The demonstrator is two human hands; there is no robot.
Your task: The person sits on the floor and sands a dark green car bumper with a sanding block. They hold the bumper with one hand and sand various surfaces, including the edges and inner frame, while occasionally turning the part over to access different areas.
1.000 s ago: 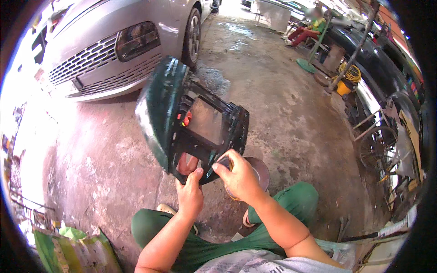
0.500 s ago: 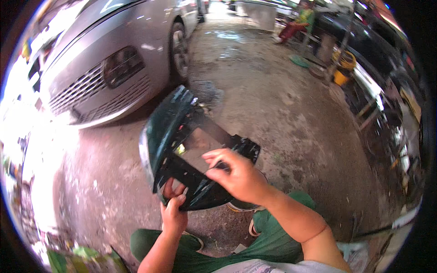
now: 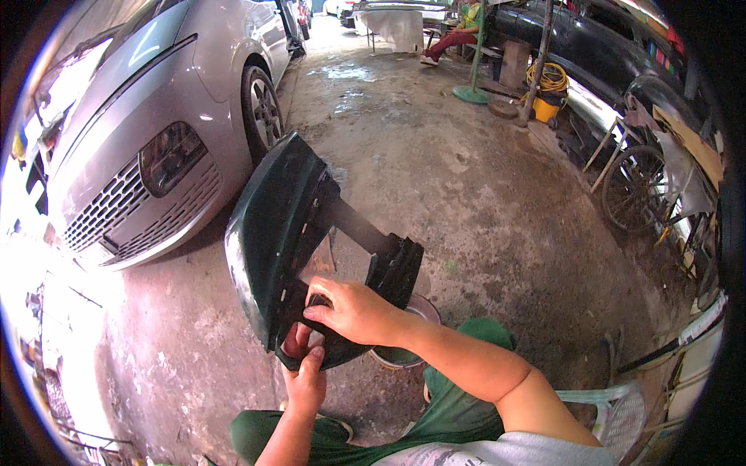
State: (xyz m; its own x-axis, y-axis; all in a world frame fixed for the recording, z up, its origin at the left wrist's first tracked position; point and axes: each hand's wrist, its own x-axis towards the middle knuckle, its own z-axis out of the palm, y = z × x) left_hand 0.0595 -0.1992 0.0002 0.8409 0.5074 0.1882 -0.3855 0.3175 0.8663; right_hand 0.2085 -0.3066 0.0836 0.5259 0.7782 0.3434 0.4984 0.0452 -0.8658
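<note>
A dark green, glossy car body panel (image 3: 273,210) with a large four-sided opening is held up in front of me, tilted. My left hand (image 3: 305,369) grips its lower end, thumb on the near side and fingers showing through a smaller gap. My right hand (image 3: 353,312) is closed in a pinch at the inner edge of the opening, close to my left fingers. What it pinches, if anything, is hidden. Beneath the panel, partly covered, a round bucket (image 3: 426,311) stands on the floor between my knees.
A silver car (image 3: 155,101) is parked at the left. On the right are a bicycle wheel (image 3: 636,189), a yellow bucket (image 3: 546,109) with a coiled hose, and a dark car (image 3: 590,50). Another person (image 3: 454,36) sits at the back. A pale plastic chair (image 3: 618,415) is beside me.
My right hand has come left and down onto the panel, nearer my left hand. The left hand keeps its grip. The view has turned slightly to the right.
</note>
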